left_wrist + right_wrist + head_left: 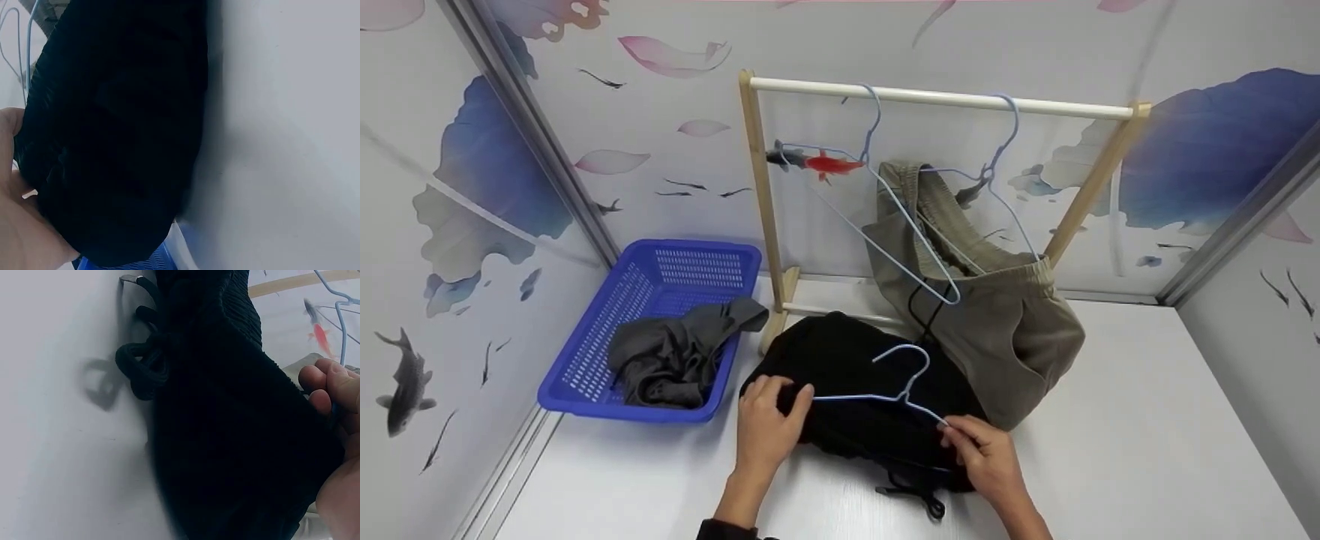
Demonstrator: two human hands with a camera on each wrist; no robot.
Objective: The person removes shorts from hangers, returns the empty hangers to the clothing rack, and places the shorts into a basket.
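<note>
Black drawstring pants (847, 349) lie bunched on the white table, their knotted cord (145, 363) hanging at the near side. A light-blue hanger (905, 396) sits at their waist opening, hook upward. My left hand (769, 424) grips the waistband around the hanger's left end, which the cloth hides. With thumb and fingers, my right hand (988, 454) pinches the hanger's right arm. In the right wrist view the black cloth (242, 433) lies against that hand's palm. The left wrist view shows mostly dark cloth (118, 124) beside the left hand (22, 225).
Behind stands a wooden rack with a white rail (945, 96). From it hang a bare blue hanger (874, 169) and khaki drawstring pants (997, 330) on another hanger (994, 169). At left, a blue basket (556, 375) holds a dark grey garment (671, 356). Printed panels enclose the table.
</note>
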